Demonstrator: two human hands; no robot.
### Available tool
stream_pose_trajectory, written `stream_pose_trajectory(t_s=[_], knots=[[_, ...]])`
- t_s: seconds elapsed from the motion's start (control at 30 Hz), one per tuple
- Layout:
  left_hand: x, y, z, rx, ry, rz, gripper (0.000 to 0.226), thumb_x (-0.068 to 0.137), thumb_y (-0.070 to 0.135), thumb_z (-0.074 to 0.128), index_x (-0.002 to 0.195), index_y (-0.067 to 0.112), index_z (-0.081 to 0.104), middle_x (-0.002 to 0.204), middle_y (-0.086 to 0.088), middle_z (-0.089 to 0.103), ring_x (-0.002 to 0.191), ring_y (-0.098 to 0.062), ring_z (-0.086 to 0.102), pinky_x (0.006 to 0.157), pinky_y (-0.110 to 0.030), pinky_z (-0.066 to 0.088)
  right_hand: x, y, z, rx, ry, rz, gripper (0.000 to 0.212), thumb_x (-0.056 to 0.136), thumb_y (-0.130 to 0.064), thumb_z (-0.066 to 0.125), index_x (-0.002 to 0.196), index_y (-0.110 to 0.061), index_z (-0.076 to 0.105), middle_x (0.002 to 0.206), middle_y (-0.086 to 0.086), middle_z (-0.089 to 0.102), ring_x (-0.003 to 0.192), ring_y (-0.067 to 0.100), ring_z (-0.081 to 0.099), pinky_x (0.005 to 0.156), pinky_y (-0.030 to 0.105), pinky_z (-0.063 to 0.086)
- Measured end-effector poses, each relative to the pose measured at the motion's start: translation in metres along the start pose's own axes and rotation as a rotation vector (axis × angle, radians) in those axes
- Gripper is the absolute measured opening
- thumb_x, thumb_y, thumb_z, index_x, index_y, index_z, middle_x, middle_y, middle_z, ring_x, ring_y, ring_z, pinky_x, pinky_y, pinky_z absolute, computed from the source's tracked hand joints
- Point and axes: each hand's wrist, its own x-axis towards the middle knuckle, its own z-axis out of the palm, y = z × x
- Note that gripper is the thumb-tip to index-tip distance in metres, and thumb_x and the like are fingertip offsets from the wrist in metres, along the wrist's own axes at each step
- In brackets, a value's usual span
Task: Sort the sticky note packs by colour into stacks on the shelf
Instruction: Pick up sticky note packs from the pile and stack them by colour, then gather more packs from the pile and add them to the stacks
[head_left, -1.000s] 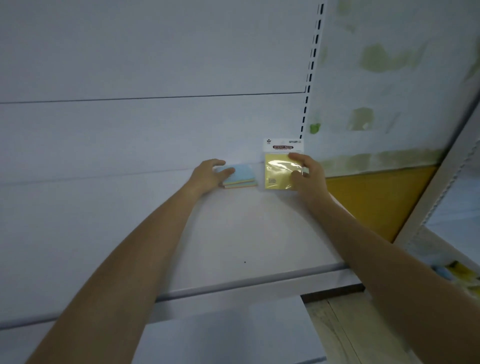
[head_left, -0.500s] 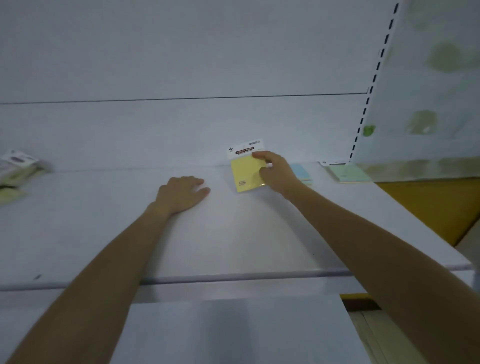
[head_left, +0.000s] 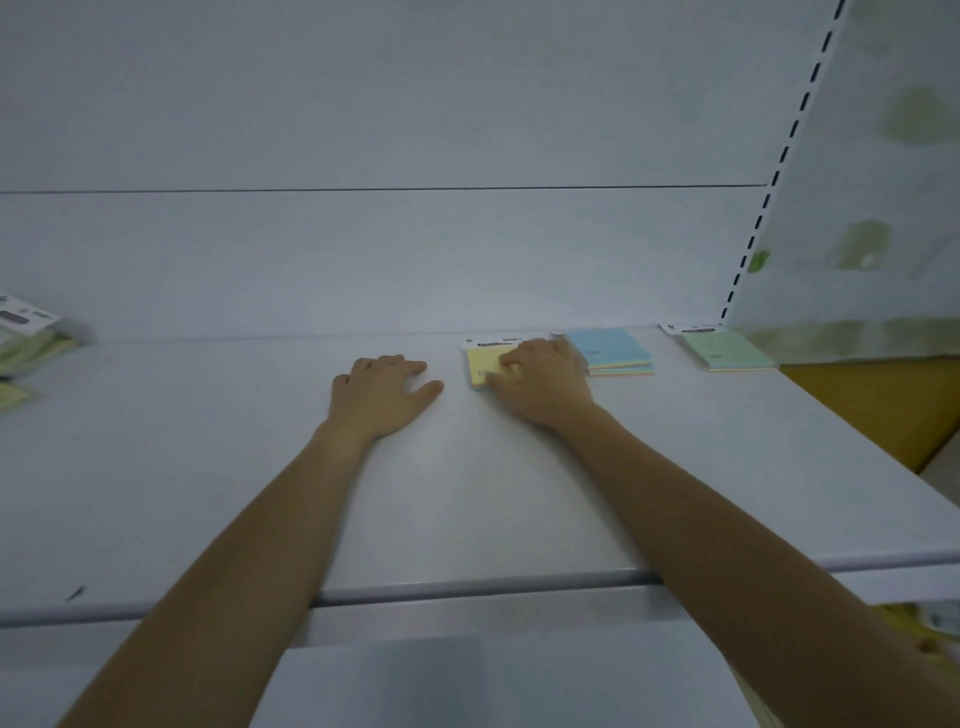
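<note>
A yellow sticky note pack (head_left: 479, 365) with a white header card lies flat near the back of the white shelf (head_left: 467, 493). My right hand (head_left: 540, 382) covers its right half, fingers bent over the top and thumb at its near edge, still gripping it. My left hand (head_left: 384, 389) rests flat on the shelf just left of the pack, holding nothing. Right of the yellow pack sits a blue-topped stack of packs (head_left: 609, 351). Farther right, a green pack (head_left: 724, 349) lies by the shelf's end.
Several more packs (head_left: 26, 335), greenish yellow with white cards, lie blurred at the shelf's far left. A slotted upright (head_left: 769, 197) and a blotchy wall close the right side. The shelf's front edge (head_left: 467, 584) runs under my forearms.
My right hand has lowered the yellow pack from tilted in the air to flat on the shelf, left of the blue stack. My left hand has stayed flat on the shelf.
</note>
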Motion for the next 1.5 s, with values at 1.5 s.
stream_pose_trajectory(t_s=[1.5], knots=[[-0.113, -0.314, -0.155, 0.162, 0.441, -0.297, 0.032, 0.09, 0.029, 0.049, 0.118, 0.016, 0.058, 0.121, -0.011, 0.059, 0.116, -0.031, 0.052, 0.095, -0.04, 0.042, 0.024, -0.331, 0.091, -0.005, -0.004, -0.725, 0.041, 0.094, -0.032, 0.043, 0.134, -0.022, 0.045, 0.132, 0.007, 0.053, 0.121, 0.027, 0.048, 0.097, 0.036, 0.04]])
